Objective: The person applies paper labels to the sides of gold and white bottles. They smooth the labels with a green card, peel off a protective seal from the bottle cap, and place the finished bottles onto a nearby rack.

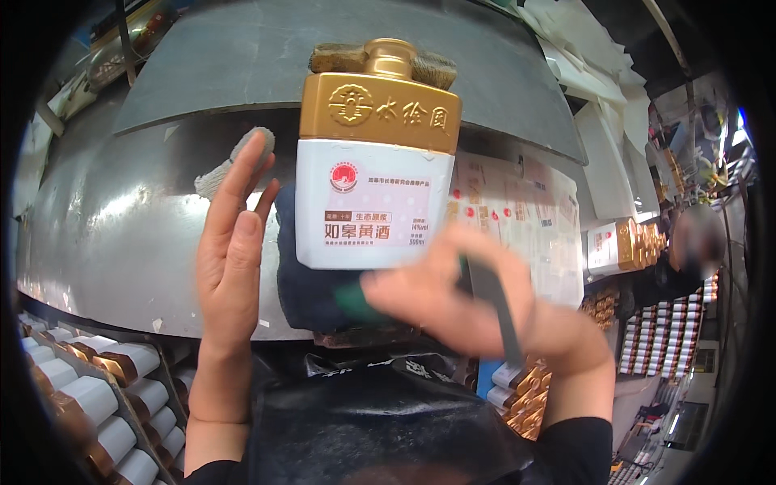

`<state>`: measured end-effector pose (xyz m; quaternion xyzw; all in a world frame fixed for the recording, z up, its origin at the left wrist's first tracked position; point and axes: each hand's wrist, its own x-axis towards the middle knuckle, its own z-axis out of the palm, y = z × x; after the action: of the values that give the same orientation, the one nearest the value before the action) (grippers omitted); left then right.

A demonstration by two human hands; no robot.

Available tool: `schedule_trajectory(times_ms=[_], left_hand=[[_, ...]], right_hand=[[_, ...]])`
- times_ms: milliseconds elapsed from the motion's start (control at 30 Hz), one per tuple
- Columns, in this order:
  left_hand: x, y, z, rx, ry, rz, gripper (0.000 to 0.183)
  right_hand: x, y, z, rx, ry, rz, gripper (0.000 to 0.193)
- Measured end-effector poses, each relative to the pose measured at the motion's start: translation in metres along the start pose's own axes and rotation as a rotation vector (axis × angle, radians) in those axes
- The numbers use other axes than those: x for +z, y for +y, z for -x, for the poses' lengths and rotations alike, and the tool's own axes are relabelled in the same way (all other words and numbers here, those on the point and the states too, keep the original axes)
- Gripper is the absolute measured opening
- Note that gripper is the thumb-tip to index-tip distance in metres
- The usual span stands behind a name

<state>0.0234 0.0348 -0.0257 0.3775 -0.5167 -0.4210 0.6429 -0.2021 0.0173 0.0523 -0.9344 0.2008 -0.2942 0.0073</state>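
A flat bottle (376, 206), gold above and white below with a printed label, lies with its neck away from me. Its upper end rests by a worn wooden block (338, 57), its lower part over a dark cloth (299, 295). My left hand (230, 250) is upright at the bottle's left side, fingers stretched out and holding nothing. Blurred by motion, my right hand (453, 299) is closed round a dark grey strip-like tool (495, 311) near the bottle's lower right corner. A green piece (354, 303) shows by its fingertips; whether it belongs to the tool is unclear.
A crumpled grey rag (213, 179) lies on the metal table (89, 234) beyond my left hand. Sheets of printed labels (525, 218) are spread to the right. Racks of similar bottles (105, 404) stand lower left, with more bottles (622, 246) at the right.
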Motion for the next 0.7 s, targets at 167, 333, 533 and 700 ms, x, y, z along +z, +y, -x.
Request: schedule_trajectory(times_ms=[167,333,533,700], left_hand=[[-0.001,0.008,0.003,0.018,0.016,0.045,0.052],[-0.015,-0.002,0.004,-0.025,0.129,0.002,0.056],[-0.008,-0.005,0.000,0.007,0.084,0.009,0.054],[0.005,-0.011,-0.015,-0.102,0.163,0.072,0.049]], right_hand=[[0.015,0.041,-0.056,-0.138,0.261,0.171,0.022],[0.043,-0.011,-0.032,-0.146,0.204,-0.031,0.012],[0.037,-0.013,0.020,0.059,0.218,-0.064,0.015],[-0.026,-0.016,0.112,0.734,0.046,-0.638,0.014]])
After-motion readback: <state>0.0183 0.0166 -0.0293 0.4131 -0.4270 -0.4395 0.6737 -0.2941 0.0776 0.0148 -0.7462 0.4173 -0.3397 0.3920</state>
